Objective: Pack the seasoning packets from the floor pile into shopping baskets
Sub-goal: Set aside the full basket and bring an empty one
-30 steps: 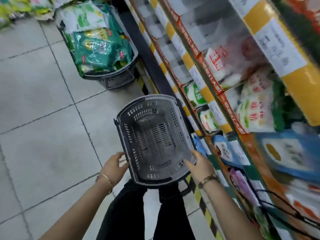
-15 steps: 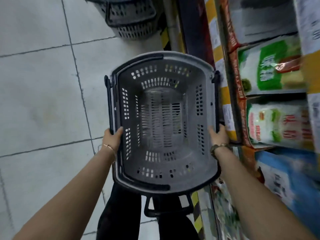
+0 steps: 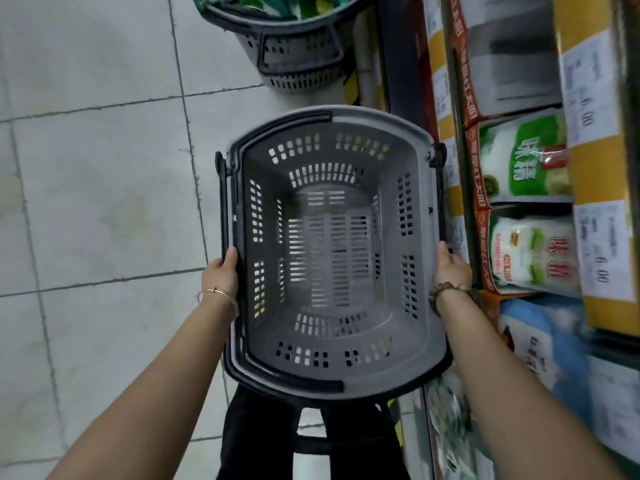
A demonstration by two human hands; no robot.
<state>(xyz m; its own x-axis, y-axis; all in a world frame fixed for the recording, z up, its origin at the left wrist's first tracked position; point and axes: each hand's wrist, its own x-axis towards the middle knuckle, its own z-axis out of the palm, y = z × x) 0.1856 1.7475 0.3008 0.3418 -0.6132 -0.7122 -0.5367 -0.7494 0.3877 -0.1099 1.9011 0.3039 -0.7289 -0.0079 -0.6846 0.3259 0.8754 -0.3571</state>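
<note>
Gripping basket [image 3: 381,116], both hands [image 3: 220,274] [image 3: 451,268] seemingly curled

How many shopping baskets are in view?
2. The empty grey basket, centre, held by left hand and right hand; the filled basket on the floor at the top edge, cropped. More may be hidden.

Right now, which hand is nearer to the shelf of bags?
Right. The right hand grips the basket by its rim beside the shelf; the left hand grips the opposite rim, across the basket from the shelf.

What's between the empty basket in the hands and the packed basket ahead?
Just bare floor tiles, in the head view, separate the empty basket from the packed basket.
</note>
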